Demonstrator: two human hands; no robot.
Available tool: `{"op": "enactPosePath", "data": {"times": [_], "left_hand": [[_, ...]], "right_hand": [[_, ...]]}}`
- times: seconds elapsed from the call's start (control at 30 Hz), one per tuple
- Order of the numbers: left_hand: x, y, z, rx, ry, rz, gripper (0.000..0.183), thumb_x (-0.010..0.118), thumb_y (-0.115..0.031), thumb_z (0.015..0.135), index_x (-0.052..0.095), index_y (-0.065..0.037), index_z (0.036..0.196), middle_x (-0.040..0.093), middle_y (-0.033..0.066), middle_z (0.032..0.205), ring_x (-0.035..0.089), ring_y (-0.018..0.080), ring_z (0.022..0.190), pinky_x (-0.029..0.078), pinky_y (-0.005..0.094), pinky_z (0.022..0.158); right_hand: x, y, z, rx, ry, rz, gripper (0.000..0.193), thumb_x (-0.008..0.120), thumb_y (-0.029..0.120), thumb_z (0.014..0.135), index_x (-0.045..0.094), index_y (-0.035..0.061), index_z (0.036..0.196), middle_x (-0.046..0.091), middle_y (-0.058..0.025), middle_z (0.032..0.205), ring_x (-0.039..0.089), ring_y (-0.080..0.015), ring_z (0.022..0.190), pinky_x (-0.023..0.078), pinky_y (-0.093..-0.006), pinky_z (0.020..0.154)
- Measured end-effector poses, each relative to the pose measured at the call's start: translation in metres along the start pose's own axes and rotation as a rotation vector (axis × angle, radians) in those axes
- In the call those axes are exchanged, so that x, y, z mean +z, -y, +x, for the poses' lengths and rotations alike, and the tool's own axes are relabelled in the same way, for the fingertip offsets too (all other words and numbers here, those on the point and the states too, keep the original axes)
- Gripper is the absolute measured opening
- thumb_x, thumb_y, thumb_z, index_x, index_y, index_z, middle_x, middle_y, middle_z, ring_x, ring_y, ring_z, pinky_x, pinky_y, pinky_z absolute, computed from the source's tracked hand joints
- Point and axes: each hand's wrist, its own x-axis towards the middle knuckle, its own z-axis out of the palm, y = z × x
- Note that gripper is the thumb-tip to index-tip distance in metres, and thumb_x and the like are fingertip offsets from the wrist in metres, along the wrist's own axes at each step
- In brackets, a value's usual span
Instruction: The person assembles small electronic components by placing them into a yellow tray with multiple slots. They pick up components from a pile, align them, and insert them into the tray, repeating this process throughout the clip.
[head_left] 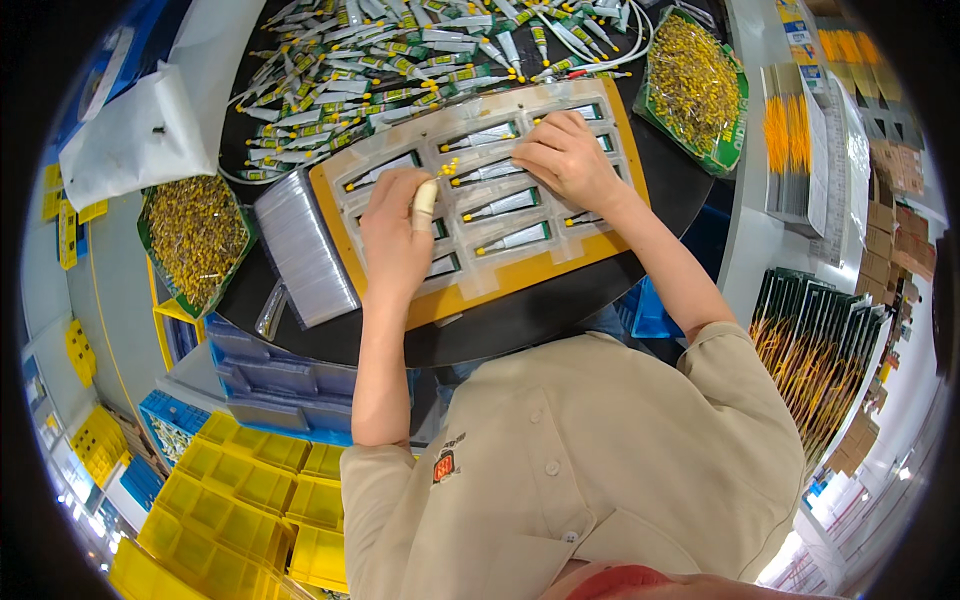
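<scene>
A shallow clear plastic tray on an orange-yellow board point(575, 268) lies in front of me. Small silver tubes with green ends sit in its compartments, among them one tube point(503, 205) near the middle. My left hand point(395, 235) is closed over the tray's left part; a pale cover wraps its thumb. What its fingers hold, if anything, is hidden. Beside that thumb lie several tiny yellow caps point(450, 167). My right hand point(572, 160) is closed, fingertips bent down over the upper right compartments; the hand hides what they grip.
Behind the tray spreads a heap of loose tubes point(400, 60). Green-edged boxes of small yellow pieces stand left point(195, 240) and right point(697, 85). A stack of clear plastic trays point(305, 250) adjoins the board. Yellow bins point(220, 490) stand lower left, hanging cards point(815, 340) at right.
</scene>
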Motion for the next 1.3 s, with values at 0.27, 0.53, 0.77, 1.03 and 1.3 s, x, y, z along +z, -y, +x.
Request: {"op": "enactPosePath", "data": {"times": [0.27,0.53,0.77,1.03,1.3], "left_hand": [[0.047,-0.021,0.026,0.377,0.178,0.168,0.02,0.066,0.002,0.077,0.065,-0.003,0.097,0.064,0.0099,0.131,0.056,0.0355,0.119,0.047,0.0441,0.099],[0.076,-0.034,0.024,0.356,0.222,0.154,0.02,0.066,0.001,0.079,0.066,-0.004,0.099,0.065,0.0095,0.128,0.055,0.0341,0.12,0.044,0.0445,0.102],[0.081,-0.043,0.021,0.305,0.154,0.114,0.013,0.063,0.001,0.085,0.065,-0.002,0.098,0.07,0.0097,0.111,0.062,0.0329,0.104,0.049,0.0404,0.092],[0.058,-0.043,-0.013,0.221,0.103,0.121,0.022,0.064,0.006,0.08,0.067,-0.004,0.1,0.068,0.0135,0.097,0.064,0.035,0.091,0.051,0.0384,0.082],[0.005,-0.029,-0.066,0.064,0.131,0.074,0.014,0.068,0.0,0.086,0.067,-0.003,0.1,0.066,0.0148,0.091,0.064,0.0346,0.078,0.051,0.0356,0.069]], "right_hand": [[-0.047,-0.071,-0.022,0.135,-0.046,-0.086,0.016,0.078,0.011,0.079,0.075,0.0057,0.094,0.064,-0.0045,0.084,0.059,-0.0233,0.081,0.05,-0.0342,0.072],[-0.062,-0.064,-0.054,0.135,0.01,-0.008,0.023,0.08,0.014,0.078,0.077,0.0102,0.1,0.061,-0.0031,0.082,0.058,-0.0214,0.084,0.05,-0.034,0.074],[-0.062,-0.045,-0.077,0.126,-0.041,-0.037,0.022,0.079,0.015,0.079,0.076,0.0105,0.101,0.059,-0.0013,0.084,0.057,-0.0211,0.086,0.049,-0.0342,0.078],[-0.06,0.024,-0.058,0.278,-0.101,0.107,0.029,0.079,0.012,0.078,0.075,0.0088,0.107,0.064,-0.0054,0.098,0.058,-0.0246,0.091,0.046,-0.0346,0.08],[-0.01,0.08,-0.009,0.132,0.165,0.502,0.013,0.075,0.01,0.084,0.072,0.0026,0.094,0.064,-0.01,0.082,0.061,-0.0289,0.08,0.051,-0.0371,0.071]]}}
